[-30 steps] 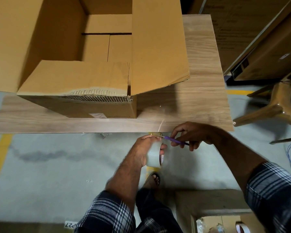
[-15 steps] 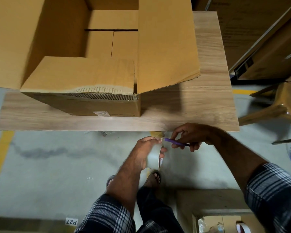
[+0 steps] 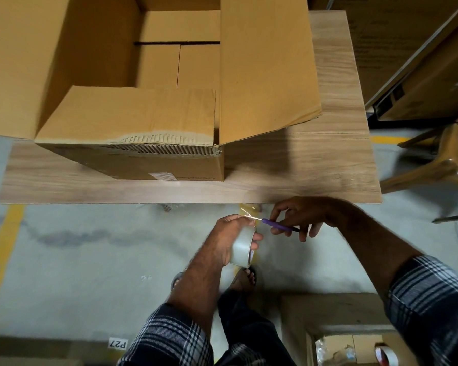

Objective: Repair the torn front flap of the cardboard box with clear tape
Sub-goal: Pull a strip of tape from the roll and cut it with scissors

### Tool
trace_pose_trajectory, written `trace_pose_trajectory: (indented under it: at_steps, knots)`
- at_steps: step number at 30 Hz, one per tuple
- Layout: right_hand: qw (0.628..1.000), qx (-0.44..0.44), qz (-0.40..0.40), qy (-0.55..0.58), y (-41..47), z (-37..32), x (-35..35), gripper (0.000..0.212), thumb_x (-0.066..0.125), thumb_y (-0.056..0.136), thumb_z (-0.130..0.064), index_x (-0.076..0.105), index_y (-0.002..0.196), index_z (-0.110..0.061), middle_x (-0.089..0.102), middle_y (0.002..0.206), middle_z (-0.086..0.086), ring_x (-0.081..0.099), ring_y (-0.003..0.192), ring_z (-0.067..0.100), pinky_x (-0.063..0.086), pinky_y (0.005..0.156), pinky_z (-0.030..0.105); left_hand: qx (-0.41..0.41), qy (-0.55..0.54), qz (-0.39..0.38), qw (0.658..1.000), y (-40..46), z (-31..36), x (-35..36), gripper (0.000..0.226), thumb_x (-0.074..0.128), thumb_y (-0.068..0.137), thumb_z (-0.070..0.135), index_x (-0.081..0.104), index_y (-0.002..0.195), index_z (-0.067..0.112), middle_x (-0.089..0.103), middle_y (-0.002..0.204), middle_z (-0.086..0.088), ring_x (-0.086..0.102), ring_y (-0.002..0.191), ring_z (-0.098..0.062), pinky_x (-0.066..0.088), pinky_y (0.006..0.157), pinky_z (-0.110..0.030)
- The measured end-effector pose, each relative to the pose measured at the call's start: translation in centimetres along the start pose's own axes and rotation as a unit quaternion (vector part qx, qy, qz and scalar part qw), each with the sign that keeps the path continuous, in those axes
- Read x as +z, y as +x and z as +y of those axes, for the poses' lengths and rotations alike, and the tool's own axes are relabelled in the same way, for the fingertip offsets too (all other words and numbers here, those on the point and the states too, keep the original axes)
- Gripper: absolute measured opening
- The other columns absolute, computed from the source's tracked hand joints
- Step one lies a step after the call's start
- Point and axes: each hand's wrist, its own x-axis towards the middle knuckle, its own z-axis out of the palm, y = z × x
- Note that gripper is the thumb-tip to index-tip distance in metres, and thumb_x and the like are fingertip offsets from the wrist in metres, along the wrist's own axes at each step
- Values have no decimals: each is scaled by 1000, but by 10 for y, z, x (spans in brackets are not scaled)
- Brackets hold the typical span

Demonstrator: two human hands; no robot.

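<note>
An open cardboard box (image 3: 132, 165) stands on a low wooden board (image 3: 315, 165). Its front flap (image 3: 132, 114) is folded inward, and the torn edge along the front shows bare corrugation (image 3: 167, 143). Below the board's front edge, my left hand (image 3: 229, 233) grips a roll of clear tape (image 3: 242, 245). My right hand (image 3: 302, 216) pinches a thin purple tool (image 3: 278, 226), whose tip meets the top of the roll, where a bit of tape glints.
The box's right flap (image 3: 265, 64) hangs out over the board. A wooden chair (image 3: 444, 159) stands at the right, with stacked cartons (image 3: 418, 48) behind it. A small open box (image 3: 354, 350) holding another tape roll (image 3: 386, 356) sits at the bottom right. My feet are on the concrete floor.
The view has shifted slightly, so the box and board sit a little differently in frame. Both hands hold the same grips on the roll and the purple tool.
</note>
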Motion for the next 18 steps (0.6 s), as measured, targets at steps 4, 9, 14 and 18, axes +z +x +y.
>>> trace_pose_trajectory:
  at_steps: [4,9,14,18]
  knots:
    - [998,28,-5,-56,-5,10,-3,33,78,78,-63,66,105,-47,75,103,-4,74,70,13,51,66,28,2,1,5,1000,1,-1,-2,7,69,89,12,64,92,8,73,81,-27,61,57,-30,54,65,-37]
    - [999,36,-23,-33,-34,25,-7,30,74,76,-62,70,103,-49,76,106,0,73,73,15,43,61,25,0,-18,10,1000,6,-3,-6,21,76,89,26,66,88,7,72,77,-27,62,73,-37,51,70,-40]
    - [992,-88,27,81,-53,20,1,53,70,66,-49,72,116,-32,77,93,2,65,61,20,37,48,22,-3,-31,0,1000,6,-4,-5,19,76,90,24,66,88,8,68,79,-26,62,54,-31,50,59,-34]
    - [982,-104,78,137,-32,8,11,25,73,82,-42,76,105,-32,77,96,12,59,55,21,38,46,23,-7,-15,4,1000,6,-4,-7,23,75,90,28,66,90,7,71,76,-28,60,57,-30,51,65,-36]
